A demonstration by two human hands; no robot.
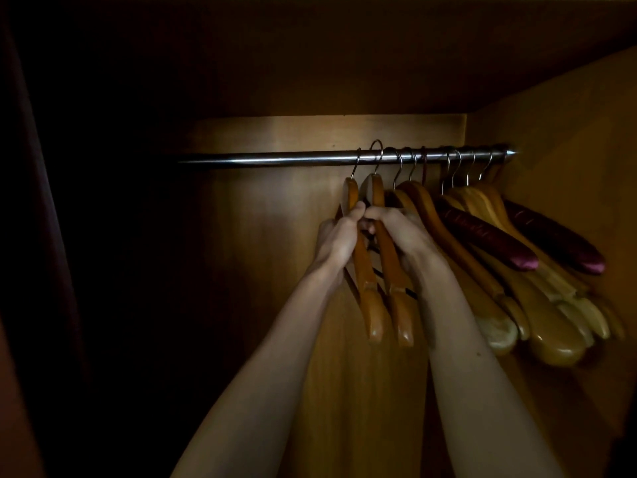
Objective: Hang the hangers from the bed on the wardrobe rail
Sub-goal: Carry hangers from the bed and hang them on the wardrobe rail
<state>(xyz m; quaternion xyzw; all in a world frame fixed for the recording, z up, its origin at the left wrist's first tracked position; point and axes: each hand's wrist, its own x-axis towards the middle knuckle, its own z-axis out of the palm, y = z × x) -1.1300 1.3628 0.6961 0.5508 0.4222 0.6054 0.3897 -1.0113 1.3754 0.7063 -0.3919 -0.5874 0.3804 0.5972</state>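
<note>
A steel wardrobe rail [262,158] runs across the lit back of the wardrobe. Two wooden hangers are at its middle. My left hand [339,234] grips the left wooden hanger [368,305], whose hook sits over the rail. My right hand [396,229] grips the right wooden hanger [400,305]; its hook rises slightly above the rail. The two hands touch between the hangers. To the right, several more wooden hangers [551,343] and two maroon padded hangers [489,241] hang bunched on the rail.
The wardrobe's right side wall [568,139] stands close behind the bunched hangers. The rail's left part is bare and runs into darkness. A dark wardrobe edge or door [38,219] fills the left side. The wooden back panel [262,236] is lit.
</note>
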